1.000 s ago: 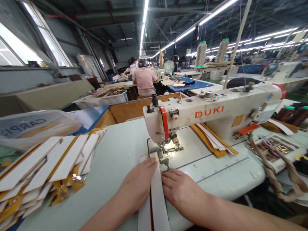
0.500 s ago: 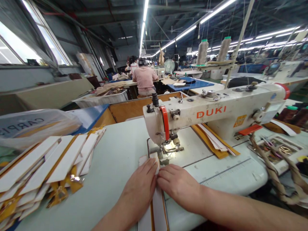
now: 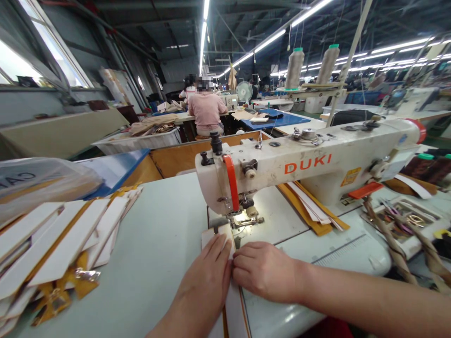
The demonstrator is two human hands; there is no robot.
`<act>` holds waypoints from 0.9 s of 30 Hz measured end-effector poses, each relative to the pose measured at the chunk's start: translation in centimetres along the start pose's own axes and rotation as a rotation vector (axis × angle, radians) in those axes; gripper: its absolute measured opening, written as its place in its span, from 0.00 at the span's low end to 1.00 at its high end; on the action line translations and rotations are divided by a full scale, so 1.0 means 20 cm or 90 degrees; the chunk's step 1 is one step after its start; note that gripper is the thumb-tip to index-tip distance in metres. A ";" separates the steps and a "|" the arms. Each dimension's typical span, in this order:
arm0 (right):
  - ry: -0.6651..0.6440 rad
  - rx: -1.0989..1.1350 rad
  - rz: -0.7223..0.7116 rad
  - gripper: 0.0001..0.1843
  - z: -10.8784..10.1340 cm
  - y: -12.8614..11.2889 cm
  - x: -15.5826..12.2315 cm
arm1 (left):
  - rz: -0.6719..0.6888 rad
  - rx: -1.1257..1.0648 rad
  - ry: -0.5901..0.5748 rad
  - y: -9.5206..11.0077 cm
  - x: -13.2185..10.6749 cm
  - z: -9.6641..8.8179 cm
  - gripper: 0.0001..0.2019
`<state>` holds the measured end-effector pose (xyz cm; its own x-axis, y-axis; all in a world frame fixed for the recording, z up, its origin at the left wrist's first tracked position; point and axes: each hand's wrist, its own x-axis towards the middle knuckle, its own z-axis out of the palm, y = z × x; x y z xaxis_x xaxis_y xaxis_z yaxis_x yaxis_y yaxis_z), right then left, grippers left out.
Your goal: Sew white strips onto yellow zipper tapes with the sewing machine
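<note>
My left hand (image 3: 206,277) lies flat, fingers together, on a long white strip with tan edges (image 3: 232,310) that runs toward the presser foot (image 3: 243,219) of a white DUKI sewing machine (image 3: 303,164). My right hand (image 3: 264,270) pinches the same strip from the right, its fingertips touching my left hand. The strip's far end (image 3: 215,232) reaches the lit needle area. The part of the strip beneath both hands is hidden.
A fanned stack of white and tan strips (image 3: 59,244) lies at the left, a clear plastic bag (image 3: 42,183) behind it. More strips (image 3: 310,206) sit under the machine arm, braided cords (image 3: 394,244) and a parts tray (image 3: 408,218) at right. A person in pink (image 3: 206,112) sits far ahead.
My right hand has slid left and closed onto the strip beside my left hand. Both hands have pushed the strip forward toward the presser foot. The view has shifted a little.
</note>
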<state>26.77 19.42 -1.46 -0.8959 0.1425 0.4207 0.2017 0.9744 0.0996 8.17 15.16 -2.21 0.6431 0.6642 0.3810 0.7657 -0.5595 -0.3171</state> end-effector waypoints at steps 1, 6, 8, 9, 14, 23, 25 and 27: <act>0.000 -0.001 0.004 0.12 0.00 0.01 -0.01 | 0.011 0.016 0.007 0.00 0.02 0.00 0.19; 0.002 0.001 0.012 0.13 0.01 0.06 -0.02 | -0.005 0.004 0.025 -0.01 0.07 0.03 0.19; -0.003 0.006 0.011 0.13 0.01 0.07 -0.02 | -0.020 -0.023 0.023 -0.02 0.07 0.04 0.20; -0.005 0.008 0.011 0.13 0.01 0.08 -0.02 | -0.027 -0.038 0.022 -0.02 0.06 0.04 0.20; -0.008 0.015 0.019 0.12 0.00 0.09 -0.02 | -0.053 -0.087 0.026 -0.03 0.06 0.06 0.19; -0.008 0.019 0.027 0.11 0.00 0.11 -0.02 | -0.042 -0.061 0.055 -0.05 0.09 0.07 0.17; -0.008 0.017 0.028 0.11 0.01 0.11 -0.02 | -0.040 -0.065 0.049 -0.05 0.09 0.07 0.18; -0.009 0.017 0.029 0.12 0.01 0.11 -0.02 | -0.050 -0.071 0.042 -0.05 0.09 0.06 0.17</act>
<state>27.42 21.58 -1.52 -0.8917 0.1883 0.4116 0.2313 0.9712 0.0566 8.63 17.54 -2.34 0.5775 0.6760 0.4577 0.8059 -0.5616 -0.1874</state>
